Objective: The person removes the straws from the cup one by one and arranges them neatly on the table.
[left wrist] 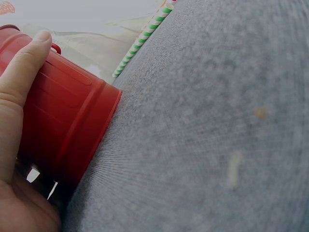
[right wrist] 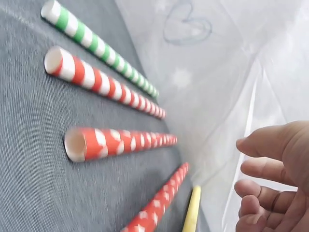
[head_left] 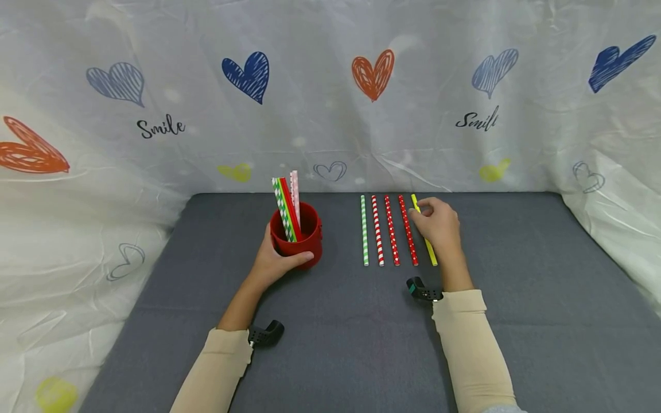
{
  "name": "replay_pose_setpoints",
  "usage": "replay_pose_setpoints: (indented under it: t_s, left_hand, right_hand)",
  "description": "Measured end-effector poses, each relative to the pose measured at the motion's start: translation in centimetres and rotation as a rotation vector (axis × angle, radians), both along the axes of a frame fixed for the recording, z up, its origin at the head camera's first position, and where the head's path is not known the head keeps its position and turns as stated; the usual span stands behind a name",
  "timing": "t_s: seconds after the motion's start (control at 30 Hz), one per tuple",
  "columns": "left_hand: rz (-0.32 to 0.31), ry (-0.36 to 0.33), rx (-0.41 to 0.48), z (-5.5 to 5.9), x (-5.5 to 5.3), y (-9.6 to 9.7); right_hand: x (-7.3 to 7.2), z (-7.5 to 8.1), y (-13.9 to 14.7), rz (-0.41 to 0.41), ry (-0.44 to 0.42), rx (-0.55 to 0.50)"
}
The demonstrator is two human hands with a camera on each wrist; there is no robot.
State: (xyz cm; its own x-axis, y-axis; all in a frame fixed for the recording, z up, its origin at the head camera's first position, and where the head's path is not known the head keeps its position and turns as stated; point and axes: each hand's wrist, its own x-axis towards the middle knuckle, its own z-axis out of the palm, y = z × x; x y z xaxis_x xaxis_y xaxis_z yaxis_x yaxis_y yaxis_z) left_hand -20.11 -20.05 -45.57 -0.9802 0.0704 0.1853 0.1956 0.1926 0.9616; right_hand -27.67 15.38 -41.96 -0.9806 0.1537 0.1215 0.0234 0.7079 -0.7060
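My left hand (head_left: 271, 261) grips a red metal cup (left wrist: 63, 106), thumb along its near side and fingers around its left side. In the cup lean several paper straws: a green-and-white patterned one (head_left: 280, 202), a yellow-green one, a red one and a pale pink one (head_left: 294, 189). My right hand (head_left: 441, 223) hovers over the upper part of a yellow straw (head_left: 431, 253) on the table. Its thumb and fingers are loosely bent with a gap between them. In the right wrist view, the yellow straw (right wrist: 192, 210) lies apart from the fingertips.
Left of the yellow straw, two red straws with white dots (head_left: 408, 232), a red-and-white striped straw (head_left: 378, 232) and a green-and-white striped straw (head_left: 364, 232) lie side by side. A pale curtain with printed hearts rises behind the grey table (head_left: 351, 344).
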Motion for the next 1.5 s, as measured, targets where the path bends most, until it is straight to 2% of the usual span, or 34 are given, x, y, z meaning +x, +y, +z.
replay_pose_setpoints:
  t_s: [0.13,0.43,0.57,0.73,0.9,1.03,1.27,1.5]
  left_hand:
    - [-0.008,-0.002,-0.001,1.6,0.8,0.4]
    - [-0.018,-0.006,0.000,1.7,1.0,0.4]
    - [-0.015,0.019,0.003,1.8,0.9,0.2]
    - [-0.014,0.029,-0.011,1.8,0.8,0.2]
    - [-0.022,0.008,-0.005,1.5,0.8,0.3]
    - [-0.021,0.001,0.004,1.6,0.8,0.3]
    - [-0.011,-0.018,-0.014,2.0,0.9,0.3]
    - [-0.017,-0.015,0.001,1.8,0.9,0.2]
  right_hand:
    - [0.3,0.5,-1.4,0.070,0.034,-0.027]
    - [1.4,1.3,-5.4,0.276,0.031,-0.172]
    - [1.5,2.0,-8.4,0.393,0.054,-0.260]
    - [1.2,2.8,-12.3,0.519,0.065,-0.302]
    - [0.9,2.9,-14.6,0.569,0.031,-0.284]
    - [0.5,3.0,-15.9,0.614,0.036,-0.246]
    - [-0.3,3.1,-17.6,0.666,-0.031,-0.261]
    - [-0.3,2.7,-18.5,0.655,0.037,-0.239]
